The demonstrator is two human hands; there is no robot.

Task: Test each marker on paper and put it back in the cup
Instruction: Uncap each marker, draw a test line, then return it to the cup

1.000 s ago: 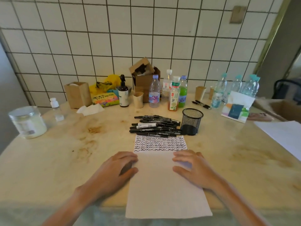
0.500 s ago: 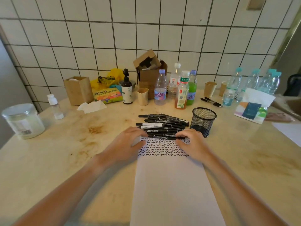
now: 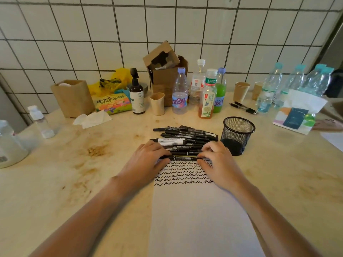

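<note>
Both hands now forward at the pile of markers, off the lower part of the sheet where they lay a second ago; forearms stretched long across the pale, stained stone table (image 3: 55, 182)

Left hand (image 3: 146, 160) palm down, fingers curled, thumb and fingertips pinching the left end of the nearest black marker with a white printed label (image 3: 182, 158)

Right hand (image 3: 217, 160) palm down too, fingers bent, pinching the right end of that same marker; marker lying crosswise, just above the top edge of the white sheet of paper (image 3: 194, 219)

Rows of black wavy test strokes (image 3: 183, 174) across the top of the sheet, partly under both hands

Pile of black markers (image 3: 185, 135) lying side by side just beyond the hands, touching one another

Black wire-mesh pen cup (image 3: 238, 135) upright just right of the pile, near the right hand, no marker visible inside

Further back along the white tiled wall: clear plastic bottles (image 3: 179, 91), brown pump bottle (image 3: 137, 93), open brown cardboard box (image 3: 163, 71), tan paper cups (image 3: 241, 90)
</note>
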